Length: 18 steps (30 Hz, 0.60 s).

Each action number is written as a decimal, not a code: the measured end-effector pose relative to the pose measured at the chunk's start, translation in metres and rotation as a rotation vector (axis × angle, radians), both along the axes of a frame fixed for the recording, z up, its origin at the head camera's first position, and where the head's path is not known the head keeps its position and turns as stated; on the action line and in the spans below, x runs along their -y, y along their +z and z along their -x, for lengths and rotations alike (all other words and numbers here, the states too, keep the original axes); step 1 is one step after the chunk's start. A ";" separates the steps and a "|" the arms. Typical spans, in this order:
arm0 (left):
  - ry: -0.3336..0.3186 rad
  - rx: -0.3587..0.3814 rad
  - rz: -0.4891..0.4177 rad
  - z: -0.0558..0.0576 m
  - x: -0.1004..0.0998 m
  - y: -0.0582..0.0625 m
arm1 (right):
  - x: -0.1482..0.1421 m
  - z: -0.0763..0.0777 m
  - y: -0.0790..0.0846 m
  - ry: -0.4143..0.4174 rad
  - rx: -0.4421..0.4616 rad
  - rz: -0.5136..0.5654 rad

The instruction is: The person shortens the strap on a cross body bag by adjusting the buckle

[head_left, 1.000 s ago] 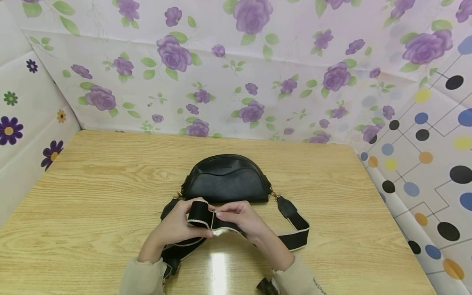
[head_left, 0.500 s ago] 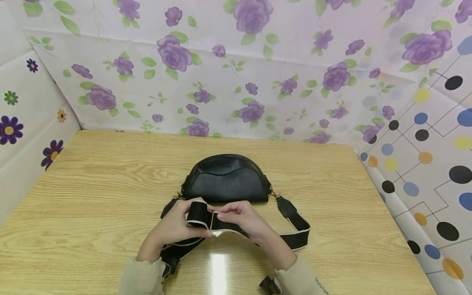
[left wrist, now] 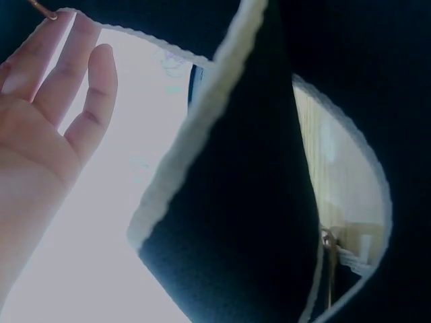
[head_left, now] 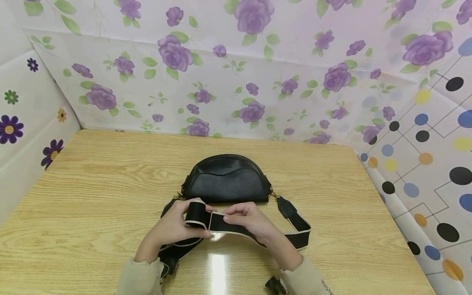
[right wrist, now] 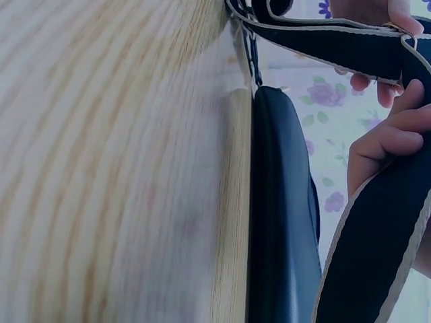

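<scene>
A black half-moon bag (head_left: 228, 182) lies on the table, its black strap (head_left: 234, 226) edged in white and clipped to both sides. My left hand (head_left: 175, 225) holds a looped part of the strap beside a thin metal slider buckle (head_left: 210, 221), thumb below it and fingers above. Just right of the buckle, my right hand (head_left: 250, 221) pinches the flat strap between thumb and fingers. In the right wrist view, the right hand's curled fingers (right wrist: 397, 131) lie against the strap. Close up, the strap's folds (left wrist: 229, 175) fill much of the left wrist view.
The wooden table (head_left: 110, 172) reaches back to a flowered wall covering (head_left: 217, 82). Gold-coloured clasps join the strap's leather ends (head_left: 286, 207) to the bag. A small black piece (head_left: 275, 285) shows by the right sleeve (head_left: 304, 278).
My right hand has shifted slightly right along the strap, away from the buckle, and more flat strap shows between them. The left hand has drifted slightly left; the bag stays put.
</scene>
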<state>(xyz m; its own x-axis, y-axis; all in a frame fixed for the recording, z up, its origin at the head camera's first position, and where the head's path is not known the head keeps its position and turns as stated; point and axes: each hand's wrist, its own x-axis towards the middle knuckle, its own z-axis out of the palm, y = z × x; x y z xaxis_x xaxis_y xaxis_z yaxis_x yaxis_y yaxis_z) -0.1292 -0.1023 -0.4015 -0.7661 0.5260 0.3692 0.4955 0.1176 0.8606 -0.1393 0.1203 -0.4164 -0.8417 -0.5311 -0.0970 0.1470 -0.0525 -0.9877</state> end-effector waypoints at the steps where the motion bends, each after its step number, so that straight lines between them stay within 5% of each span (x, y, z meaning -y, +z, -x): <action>1: 0.001 0.002 0.000 0.000 0.000 -0.001 | 0.000 0.000 0.000 0.003 -0.004 0.006; 18: 0.007 0.050 -0.024 0.001 0.001 -0.002 | 0.007 -0.001 -0.001 -0.065 -0.015 -0.011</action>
<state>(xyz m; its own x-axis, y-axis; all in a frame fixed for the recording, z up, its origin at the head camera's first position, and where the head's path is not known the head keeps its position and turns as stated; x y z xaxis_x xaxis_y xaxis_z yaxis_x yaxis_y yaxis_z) -0.1303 -0.1031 -0.4035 -0.7876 0.5117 0.3434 0.4515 0.0998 0.8867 -0.1386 0.1134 -0.4173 -0.8759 -0.4742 -0.0892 0.1284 -0.0510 -0.9904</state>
